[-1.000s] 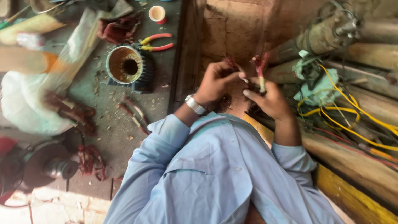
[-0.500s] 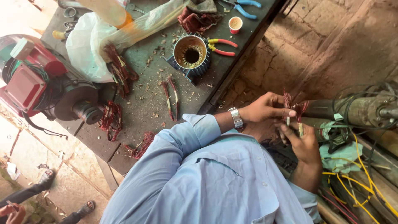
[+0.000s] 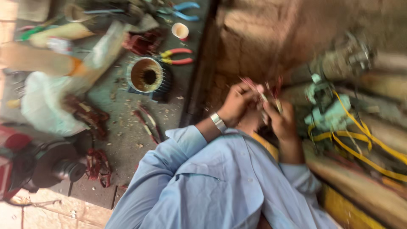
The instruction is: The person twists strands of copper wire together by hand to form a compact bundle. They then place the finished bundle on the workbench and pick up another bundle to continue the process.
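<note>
The left hand [image 3: 235,104], a metal watch [image 3: 218,122] on its wrist, is pinched shut on a small bunch of thin reddish wires [image 3: 254,87], and the right hand [image 3: 282,121] closes on the same bunch just beside it, so both sets of fingers meet in front of the chest, above the pale blue shirt [image 3: 212,186]. The frame is blurred, so I cannot count the strands; there seem to be a few, with pale tips sticking up. Such wire looks light and springy, stiff enough to keep a bend yet easy to kink, and probably slick with varnish, so the sound place to grip it is low on the strands, close to where they gather, rather than at the loose ends. On the bench [image 3: 127,140] to the left lie one round motor shell [image 3: 148,76] with a copper-coloured bore, one pair of red-handled pliers [image 3: 178,56], one pair of blue-handled pliers [image 3: 186,10], one small cup [image 3: 180,30] and at least three clumps of stripped reddish winding [image 3: 89,116]. To the right, yellow cables [image 3: 360,140] loop over a pale green part [image 3: 330,114].
</note>
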